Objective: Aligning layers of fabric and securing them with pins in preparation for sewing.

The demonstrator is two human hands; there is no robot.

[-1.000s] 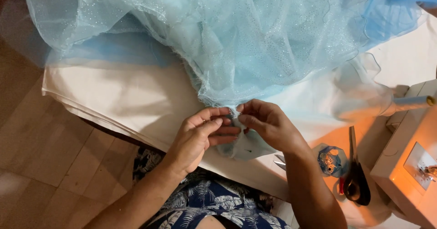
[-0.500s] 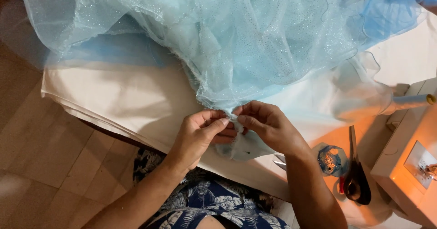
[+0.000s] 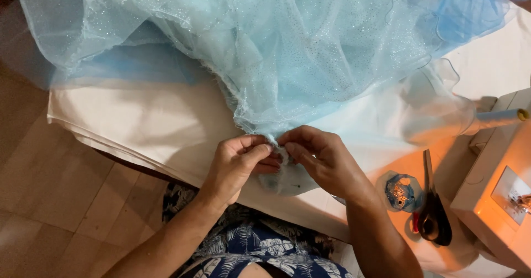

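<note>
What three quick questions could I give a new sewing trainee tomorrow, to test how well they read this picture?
1. True or false: both hands pinch the edge of the light blue tulle.
2. Which lies nearest the right hand? A) scissors B) small clear container C) sewing machine
3. What covers the table under the tulle?

Key
1. True: the left hand and right hand meet at the gathered edge.
2. B: the small clear container lies closer than the scissors or the sewing machine.
3. A cream cloth.
</note>
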